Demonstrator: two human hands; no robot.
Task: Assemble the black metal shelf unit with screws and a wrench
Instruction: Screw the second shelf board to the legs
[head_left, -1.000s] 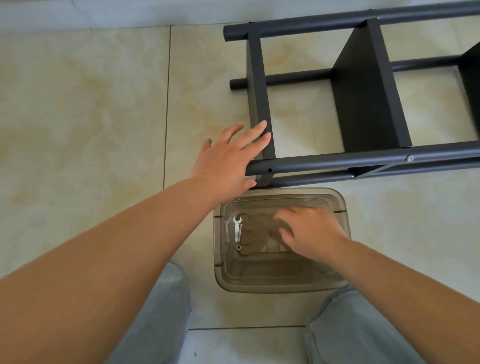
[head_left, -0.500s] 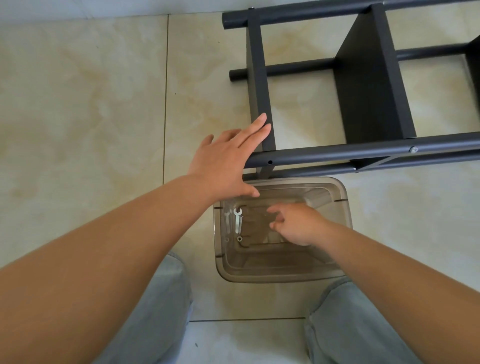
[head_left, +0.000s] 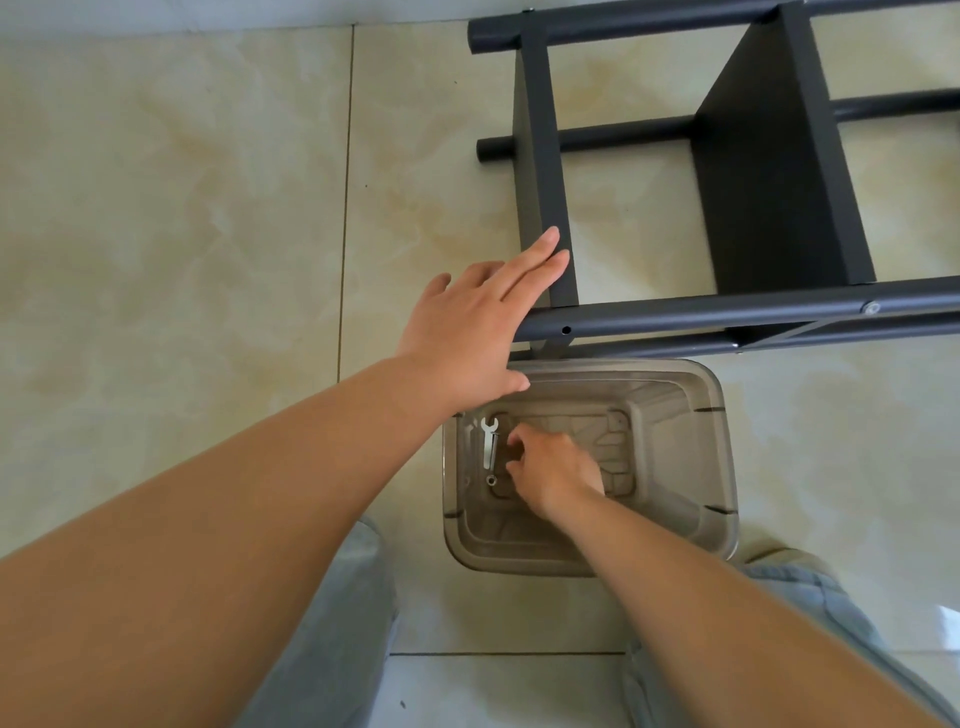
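1. while it lies on its side across the upper right of the frame, the black metal shelf unit (head_left: 774, 197) shows round tubes running left to right and flat panels set between them.
2. a silver screw head (head_left: 872, 307) sits in the nearer tube at the right edge, and a bare hole (head_left: 566, 330) shows in the same tube near its left end.
3. the left hand (head_left: 480, 322), at centre frame, rests flat against the left end of the frame, fingers straight and together, their tips on the end panel.
4. just below the shelf unit, a clear brownish plastic bin (head_left: 722, 447) stands on the floor, its far rim near the lowest tube.
5. a small silver wrench (head_left: 488, 441) lies on the bin's bottom at its left side, with a small screw (head_left: 491, 480) just below it.
6. the right hand (head_left: 553, 470) reaches into the bin, fingers curled and close beside the wrench; whether they hold anything cannot be told.
7. beige marbled floor tiles (head_left: 182, 208) fill the left of the frame, and knees in light jeans (head_left: 332, 623) show at the bottom.
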